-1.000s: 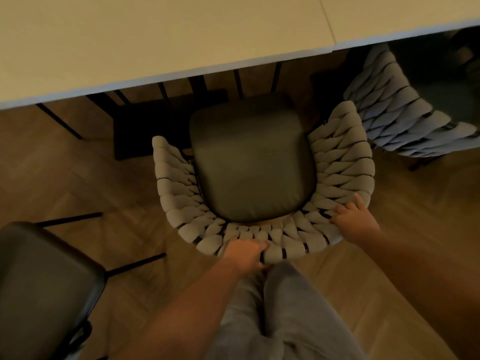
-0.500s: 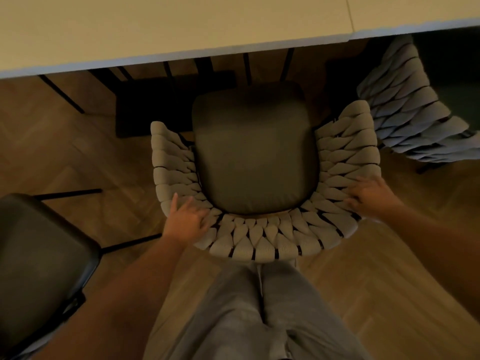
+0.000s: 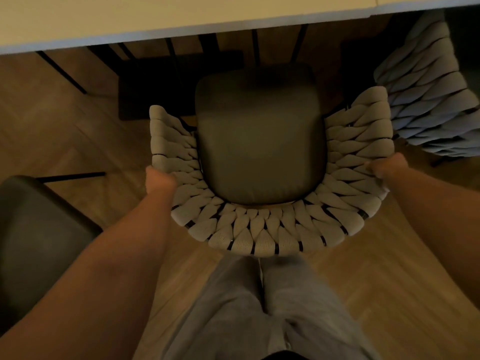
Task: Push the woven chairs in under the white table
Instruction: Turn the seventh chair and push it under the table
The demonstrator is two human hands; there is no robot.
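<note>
head | steep downward, forward view; close above woven chair (image 3: 262, 224); table (image 3: 130, 19) edge at top

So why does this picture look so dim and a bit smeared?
Head view: warm, low light; the white table is brightest, with dark shadow beneath it. Both hands, left hand and right hand, on the woven chair, are motion-blurred. The wide lens bends the table edge and stretches the forearms.

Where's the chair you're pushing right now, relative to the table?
In the head view the woven chair sits centre frame, its cushion front just short of the white table edge, with the left hand and right hand gripping its sides.
</note>
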